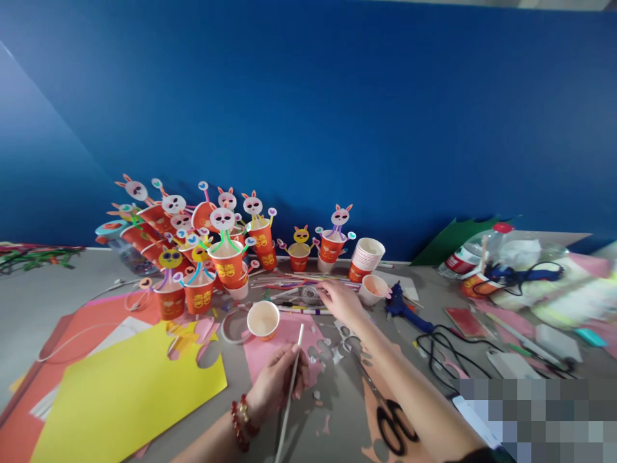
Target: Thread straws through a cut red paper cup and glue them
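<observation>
A long, thin white strip (pixel 301 333) is pinched in my left hand (pixel 282 376); its upper end sticks up past the thumb and its lower part runs down towards me. Farther back, my right hand (pixel 340 299) reaches to a pile of thin coloured sticks (pixel 284 281) and pens (pixel 294 310). Its fingertips are bent together beside a roll of clear tape (pixel 310 295); what they hold, if anything, is hidden. Just beyond my left hand stands a paper cup (pixel 263 320) on pink paper (pixel 255 354).
Several red cups with paper rabbit figures (pixel 226 263) crowd the back left. Stacked cups (pixel 366 257) stand behind my right hand. A blue glue gun (pixel 407 310) with black cable, scissors (pixel 393 424), yellow paper (pixel 130 399) and a bottle (pixel 463 257) lie around.
</observation>
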The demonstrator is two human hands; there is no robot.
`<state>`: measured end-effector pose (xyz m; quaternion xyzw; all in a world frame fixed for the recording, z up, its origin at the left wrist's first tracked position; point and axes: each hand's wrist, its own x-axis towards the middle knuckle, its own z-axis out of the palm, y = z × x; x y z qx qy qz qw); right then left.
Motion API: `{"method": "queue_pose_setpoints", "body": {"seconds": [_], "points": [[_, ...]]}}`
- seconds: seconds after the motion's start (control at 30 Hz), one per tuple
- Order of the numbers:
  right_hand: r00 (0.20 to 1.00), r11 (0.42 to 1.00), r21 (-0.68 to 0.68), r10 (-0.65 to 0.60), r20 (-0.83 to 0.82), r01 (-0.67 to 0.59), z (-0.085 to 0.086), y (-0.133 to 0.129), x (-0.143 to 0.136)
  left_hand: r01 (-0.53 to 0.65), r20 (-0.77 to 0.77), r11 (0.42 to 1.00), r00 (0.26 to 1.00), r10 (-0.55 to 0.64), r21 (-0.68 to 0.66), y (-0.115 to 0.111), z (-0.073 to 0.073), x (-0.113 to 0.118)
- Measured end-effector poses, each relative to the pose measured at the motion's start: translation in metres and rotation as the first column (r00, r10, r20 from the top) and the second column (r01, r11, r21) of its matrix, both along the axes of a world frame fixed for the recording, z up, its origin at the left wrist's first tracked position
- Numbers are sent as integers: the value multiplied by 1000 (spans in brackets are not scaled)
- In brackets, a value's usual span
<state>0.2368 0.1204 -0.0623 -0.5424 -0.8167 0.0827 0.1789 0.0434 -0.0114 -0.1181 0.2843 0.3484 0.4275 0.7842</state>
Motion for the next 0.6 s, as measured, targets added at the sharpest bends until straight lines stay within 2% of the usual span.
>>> {"method": "queue_pose_setpoints", "body": {"seconds": [0.13,0.3,0.43,0.6], "points": [[996,998,-11,60,71,-59,-3,28,-16,6,9,1000,1000,-6,10,1,-2,1],[980,994,-44,103,168,-97,-10,51,-35,-5,36,999,999,3,40,1,-3,2],[974,993,-69,104,203,-92,-12,61,-41,-1,39,998,999,-1,58,0,-6,2],[977,989,-84,135,165,-123,-8,62,-34,-7,42,999,999,5,34,1,-11,1]]}}
